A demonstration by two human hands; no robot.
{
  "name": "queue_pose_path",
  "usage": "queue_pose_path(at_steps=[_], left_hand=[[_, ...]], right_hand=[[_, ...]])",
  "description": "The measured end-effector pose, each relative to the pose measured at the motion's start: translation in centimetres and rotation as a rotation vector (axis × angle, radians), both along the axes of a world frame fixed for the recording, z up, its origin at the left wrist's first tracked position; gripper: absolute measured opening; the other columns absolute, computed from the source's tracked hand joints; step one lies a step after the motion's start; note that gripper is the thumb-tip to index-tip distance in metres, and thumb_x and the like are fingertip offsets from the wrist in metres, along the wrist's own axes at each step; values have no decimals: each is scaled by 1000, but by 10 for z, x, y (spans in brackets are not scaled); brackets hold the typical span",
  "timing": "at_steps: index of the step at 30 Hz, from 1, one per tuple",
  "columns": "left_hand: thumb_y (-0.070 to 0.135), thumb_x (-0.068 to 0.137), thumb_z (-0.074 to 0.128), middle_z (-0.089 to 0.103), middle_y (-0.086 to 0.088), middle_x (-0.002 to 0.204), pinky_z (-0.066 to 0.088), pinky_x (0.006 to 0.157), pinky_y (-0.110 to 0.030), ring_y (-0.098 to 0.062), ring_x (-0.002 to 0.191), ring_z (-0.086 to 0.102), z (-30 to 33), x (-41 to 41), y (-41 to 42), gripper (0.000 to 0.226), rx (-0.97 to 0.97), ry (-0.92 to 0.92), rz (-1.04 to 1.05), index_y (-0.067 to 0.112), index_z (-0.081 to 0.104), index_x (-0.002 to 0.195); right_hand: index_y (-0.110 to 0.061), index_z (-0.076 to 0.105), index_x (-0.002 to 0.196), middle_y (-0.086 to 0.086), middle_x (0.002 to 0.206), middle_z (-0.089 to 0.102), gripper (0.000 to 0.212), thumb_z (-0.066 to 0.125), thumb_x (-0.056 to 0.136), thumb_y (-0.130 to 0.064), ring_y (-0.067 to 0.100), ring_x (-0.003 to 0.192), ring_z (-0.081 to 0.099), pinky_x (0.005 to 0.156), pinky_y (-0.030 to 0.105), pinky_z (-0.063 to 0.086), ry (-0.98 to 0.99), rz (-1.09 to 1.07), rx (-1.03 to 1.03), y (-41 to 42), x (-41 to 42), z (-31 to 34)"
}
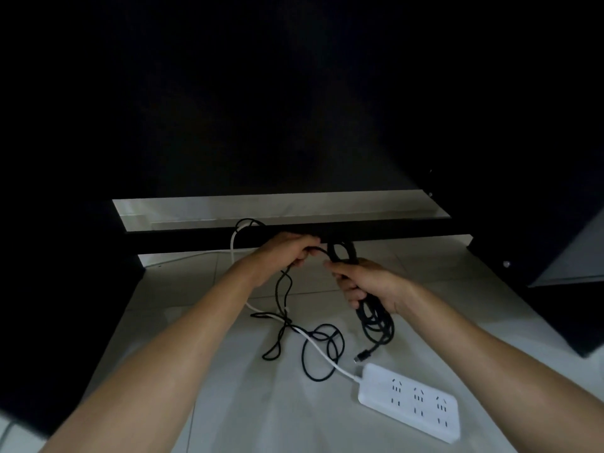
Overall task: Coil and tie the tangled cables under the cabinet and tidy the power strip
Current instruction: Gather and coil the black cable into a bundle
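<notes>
My right hand (366,284) grips a bundle of black cable loops (376,322) that hangs below it, a plug end (362,357) dangling near the floor. My left hand (287,248) pinches the same black cable's loose strand just left of the bundle, close to the cabinet's dark lower rail. From it the slack black cable (322,349) trails down and lies in tangled loops on the floor. A white power strip (411,402) rests on the floor at lower right. Its white cord (313,341) runs up-left through the black tangle and behind the rail.
The dark cabinet rail (183,238) crosses the view at floor level, with dark cabinet sides at left (65,289) and right (572,305). Pale floor tiles (228,403) lie under my arms. Everything above the rail is in darkness.
</notes>
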State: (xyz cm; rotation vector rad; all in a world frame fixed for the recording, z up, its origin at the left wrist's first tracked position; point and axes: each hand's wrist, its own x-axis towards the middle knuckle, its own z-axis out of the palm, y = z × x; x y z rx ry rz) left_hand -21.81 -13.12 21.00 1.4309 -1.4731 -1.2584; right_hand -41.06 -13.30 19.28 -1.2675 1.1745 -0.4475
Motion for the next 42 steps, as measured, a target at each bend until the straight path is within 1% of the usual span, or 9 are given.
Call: queue_pose_path(at_steps=[4,9,19,23,30,33,36,39,42], left_hand=[[37,91,54,58,1,69,46,91,-35,-17,71,57,1,15,-7,34,-55,-22,169,18,57,63],[26,96,49,51,1,63,46,71,-33,-15,53,50,-9,28,-9,32,-33,56,211,13,62,70],[21,103,36,43,0,64,43,49,-24,-11,46,42,-24,-37,11,28,5,83,37,16,57,87],[25,102,37,51,1,67,44,46,-21,-10,51,48,-23,-37,9,32,-75,-140,88,16,65,88],[31,101,39,68,2,70,45,53,-21,4,46,55,-25,-48,16,30,-264,-486,-70,21,67,106],[34,103,35,66,2,67,42,48,-19,3,39,53,-29,-53,13,28,-238,-379,-56,28,58,118],[50,94,51,63,-1,70,50,51,-21,-6,48,56,-35,-49,9,41,1,-1,117,21,55,122],[73,79,54,61,2,75,48,56,-21,-10,62,57,-38,-33,6,65,105,-51,94,16,65,105],[71,81,52,46,5,57,40,62,-24,-14,60,47,-46,-20,11,59,177,-52,3,15,67,90]], right_hand=[[-23,47,68,-7,48,32,33,66,93,-35,11,38,26,45,27,28,-131,-321,41,-16,-13,3],[-24,54,74,-6,48,36,25,56,99,-26,10,33,30,41,24,33,-207,-661,33,-29,-27,1],[-15,54,74,1,59,47,16,57,89,-19,14,47,43,53,31,39,-388,-467,9,-7,20,9],[-16,66,90,0,71,63,22,67,89,-38,15,61,59,58,30,48,-221,-408,-201,-8,23,-1],[-20,69,106,5,102,74,36,65,89,-51,22,100,69,97,44,53,-58,-456,-294,-15,20,-13],[-14,69,104,5,94,77,26,65,93,-38,23,93,73,93,42,56,-221,-530,-229,-16,22,-6],[-6,65,96,6,77,76,11,62,97,-16,20,76,74,81,41,59,-531,-604,-138,-17,25,5],[-8,57,81,3,57,58,17,58,98,-10,17,52,61,59,36,54,-725,-617,-65,-18,26,16],[-14,49,79,-2,52,43,22,63,96,-19,12,41,40,46,27,43,-762,-605,-52,-21,19,18]])
